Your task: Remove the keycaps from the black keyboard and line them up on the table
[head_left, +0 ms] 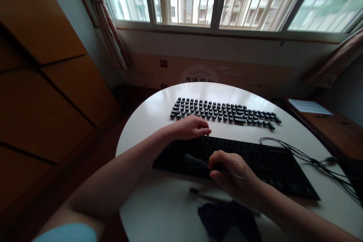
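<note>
A black keyboard [272, 174] with its keycaps off lies across the white round table. My right hand [235, 170] is closed around a small black brush [195, 160], held above the near part of the keyboard. Thin wire prongs stick out from the brush's back end, past my fingers. My left hand [194, 126] rests by the keyboard's far edge, fingers loosely curled and the thumb apart, with nothing visible in it. Beyond it, loose black keycaps [210, 109] stand in keyboard order on the table.
A thin stick with a dark tip [194, 190] lies nearer me, partly behind my right hand. Beside it is a dark purple cloth [227, 221]. Black cable [314, 162] coils at the keyboard's right. A brown side table [343, 124] holds papers [309, 106].
</note>
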`<state>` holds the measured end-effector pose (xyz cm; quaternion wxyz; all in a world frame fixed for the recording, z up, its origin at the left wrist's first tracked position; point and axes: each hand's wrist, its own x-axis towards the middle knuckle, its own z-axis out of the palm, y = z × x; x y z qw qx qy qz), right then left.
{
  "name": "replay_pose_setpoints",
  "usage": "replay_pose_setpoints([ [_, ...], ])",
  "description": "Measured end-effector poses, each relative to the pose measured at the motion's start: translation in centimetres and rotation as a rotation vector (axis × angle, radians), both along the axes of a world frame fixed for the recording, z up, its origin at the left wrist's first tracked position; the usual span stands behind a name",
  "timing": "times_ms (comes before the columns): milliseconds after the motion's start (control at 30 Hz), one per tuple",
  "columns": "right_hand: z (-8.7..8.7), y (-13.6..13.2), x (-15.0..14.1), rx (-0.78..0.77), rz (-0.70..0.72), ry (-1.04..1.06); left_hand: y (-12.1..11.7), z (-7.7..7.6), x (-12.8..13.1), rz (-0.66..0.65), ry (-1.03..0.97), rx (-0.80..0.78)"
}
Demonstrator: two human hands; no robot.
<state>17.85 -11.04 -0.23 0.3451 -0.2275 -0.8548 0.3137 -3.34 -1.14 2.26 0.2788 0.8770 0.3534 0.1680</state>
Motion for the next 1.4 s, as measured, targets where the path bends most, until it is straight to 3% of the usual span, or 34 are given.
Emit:
replay_pose_setpoints([
  [167, 0.1, 0.0, 0.0, -0.034, -0.009, 0.046, -0.3, 3.1, -2.5, -0.173, 0.264, -0.499],
  [267, 0.2, 0.0, 0.0, -0.052, -0.015, 0.062, -0.9, 4.5, -3.1, -0.197, 0.372, -0.656],
  [600, 0.1, -0.1, 0.0, 0.025, -0.009, 0.0, -3.7, 6.4, -2.2, -0.161, 0.528, -0.482],
  [800, 0.0, -0.1, 0.2, 0.078, -0.005, -0.005, -3.9, 6.3, -2.1, -0.145, 0.585, -0.447],
  [1200, 0.0, 0.0, 0.6, 0.041, -0.019, 0.002, -4.0, 6.1, -2.0, -0.175, 0.599, -0.48],
  [1400, 0.8, 0.7, 1.8, -0.046, 0.059, -0.148, -3.9, 5.9, -2.0, -0.165, 0.61, -0.49],
])
